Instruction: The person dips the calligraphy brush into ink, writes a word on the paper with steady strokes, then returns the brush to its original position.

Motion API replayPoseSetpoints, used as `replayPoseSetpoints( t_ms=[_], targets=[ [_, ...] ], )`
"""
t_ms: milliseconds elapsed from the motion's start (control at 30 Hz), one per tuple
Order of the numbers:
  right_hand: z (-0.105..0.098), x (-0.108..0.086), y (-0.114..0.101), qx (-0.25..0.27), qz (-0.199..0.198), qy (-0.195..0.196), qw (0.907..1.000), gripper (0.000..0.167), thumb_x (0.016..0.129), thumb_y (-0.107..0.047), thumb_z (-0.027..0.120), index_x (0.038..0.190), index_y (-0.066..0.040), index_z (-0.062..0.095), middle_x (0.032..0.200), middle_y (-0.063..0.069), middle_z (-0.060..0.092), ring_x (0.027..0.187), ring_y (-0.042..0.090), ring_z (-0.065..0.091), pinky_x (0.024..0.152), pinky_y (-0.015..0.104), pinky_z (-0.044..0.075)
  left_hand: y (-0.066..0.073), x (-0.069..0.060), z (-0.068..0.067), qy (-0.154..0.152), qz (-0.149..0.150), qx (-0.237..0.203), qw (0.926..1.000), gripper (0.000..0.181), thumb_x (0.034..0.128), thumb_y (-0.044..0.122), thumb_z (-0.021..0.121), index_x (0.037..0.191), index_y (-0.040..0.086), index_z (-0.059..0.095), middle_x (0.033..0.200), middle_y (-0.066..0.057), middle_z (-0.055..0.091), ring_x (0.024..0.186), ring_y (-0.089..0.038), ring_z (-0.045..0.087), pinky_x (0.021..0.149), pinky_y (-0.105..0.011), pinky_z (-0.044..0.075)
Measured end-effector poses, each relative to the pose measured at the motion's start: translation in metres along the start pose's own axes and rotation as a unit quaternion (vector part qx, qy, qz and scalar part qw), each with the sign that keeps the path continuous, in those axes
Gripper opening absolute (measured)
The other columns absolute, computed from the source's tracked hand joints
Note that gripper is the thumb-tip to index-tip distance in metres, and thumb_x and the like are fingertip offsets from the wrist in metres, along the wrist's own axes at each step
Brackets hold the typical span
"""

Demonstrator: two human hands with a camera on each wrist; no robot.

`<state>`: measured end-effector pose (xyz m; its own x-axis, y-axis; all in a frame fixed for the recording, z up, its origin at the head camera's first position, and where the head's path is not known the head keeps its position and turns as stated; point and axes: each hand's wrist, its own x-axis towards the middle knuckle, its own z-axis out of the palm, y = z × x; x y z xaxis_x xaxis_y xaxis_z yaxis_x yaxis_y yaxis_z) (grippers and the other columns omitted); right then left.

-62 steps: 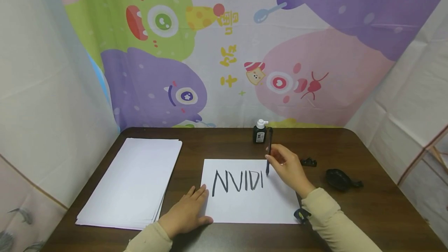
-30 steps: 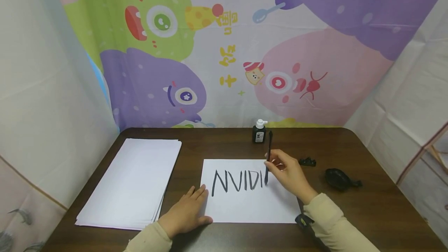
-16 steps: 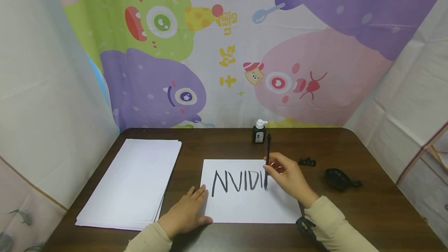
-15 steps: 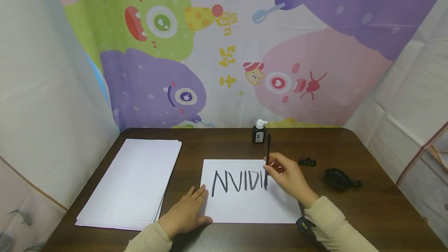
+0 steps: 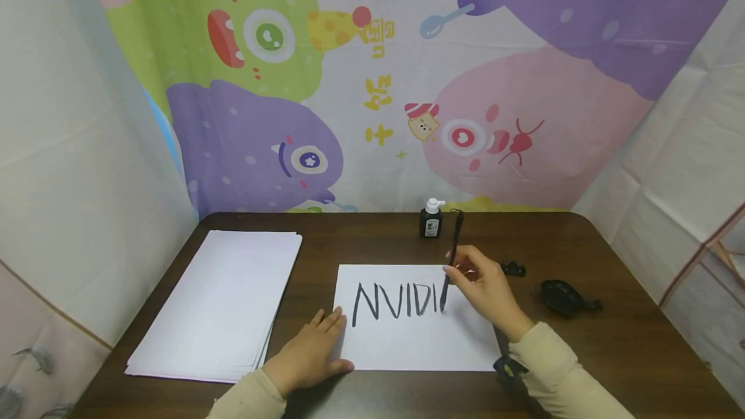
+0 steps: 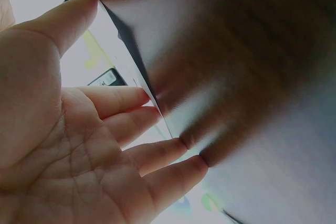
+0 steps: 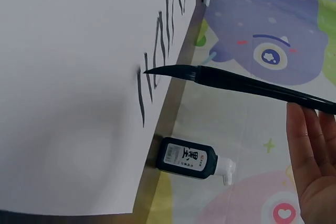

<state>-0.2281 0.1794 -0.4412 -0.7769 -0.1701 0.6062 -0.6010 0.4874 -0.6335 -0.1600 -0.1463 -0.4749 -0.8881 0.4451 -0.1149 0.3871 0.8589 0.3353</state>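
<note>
In the head view, a white paper sheet (image 5: pixel 407 348) carries the black brushed letters "NVIDI" and one more stroke (image 7: pixel 140 100), plain in the right wrist view. My right hand (image 5: pixel 487 286) pinches a dark calligraphy brush (image 5: pixel 456 238) partway along its handle. The bristle tip (image 7: pixel 157 71) points at the sheet close to the newest strokes; whether it touches I cannot tell. My left hand (image 5: pixel 308 351) lies with fingers spread at the sheet's left edge, fingertips on its margin. In the left wrist view its palm (image 6: pixel 79 161) and straight fingers show.
A black ink bottle (image 5: pixel 431 222) with a white spout stands behind the sheet. To the right are a small dark brush rest (image 5: pixel 513 269) and a black leaf-shaped dish (image 5: pixel 561 298). A stack of white paper (image 5: pixel 227 302) lies on the table's left. A printed curtain (image 5: pixel 372 83) hangs behind.
The brush came down the sheet beside the last "I", leaving a stroke there. Over the last half second its top end tilted right and my right hand rose slightly. My left hand stayed put.
</note>
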Motion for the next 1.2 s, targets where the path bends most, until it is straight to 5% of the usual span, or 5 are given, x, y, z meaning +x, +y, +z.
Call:
replayPoseSetpoints(
  t_ms=[433,600,900,1200],
  targets=[
    [-0.013,0.018,-0.029,0.037,0.035,0.059,0.997,0.019,0.084,0.011,0.068,0.101,0.01,0.058,0.078,0.018,0.063,0.068,0.011,0.064,0.061,0.016,0.056,0.0,-0.001,0.0,0.002,-0.001,-0.004,1.0,0.084,0.0818,0.045,0.075,0.143,-0.004,0.044,0.154,-0.022,0.038,0.139,-0.052,0.033,0.106,-0.066,0.036],
    [-0.013,0.019,-0.023,0.046,0.034,0.081,0.9951,0.017,0.085,0.012,0.067,0.099,0.013,0.057,0.08,0.02,0.064,0.066,0.017,0.064,0.06,0.019,0.057,0.0,0.0,0.0,0.0,-0.005,-0.006,1.0,0.085,0.0818,0.045,0.074,0.143,-0.004,0.043,0.155,-0.021,0.037,0.14,-0.052,0.033,0.106,-0.067,0.036],
    [-0.01,0.016,-0.009,0.076,0.051,0.094,0.9913,0.019,0.086,0.012,0.065,0.101,0.016,0.055,0.082,0.024,0.062,0.068,-0.003,0.06,0.061,0.025,0.059,0.0,0.0,-0.001,-0.002,-0.007,-0.004,1.0,0.086,0.0819,0.047,0.074,0.144,-0.003,0.043,0.155,-0.021,0.036,0.14,-0.052,0.032,0.106,-0.067,0.035],
    [-0.008,0.015,-0.006,0.093,0.071,0.099,0.9882,0.019,0.086,0.012,0.065,0.102,0.016,0.055,0.083,0.025,0.061,0.068,0.013,0.064,0.064,0.033,0.061,0.001,-0.001,-0.002,0.0,-0.004,-0.004,1.0,0.084,0.0819,0.046,0.074,0.143,-0.004,0.044,0.155,-0.021,0.037,0.14,-0.053,0.032,0.106,-0.067,0.036]
  ],
)
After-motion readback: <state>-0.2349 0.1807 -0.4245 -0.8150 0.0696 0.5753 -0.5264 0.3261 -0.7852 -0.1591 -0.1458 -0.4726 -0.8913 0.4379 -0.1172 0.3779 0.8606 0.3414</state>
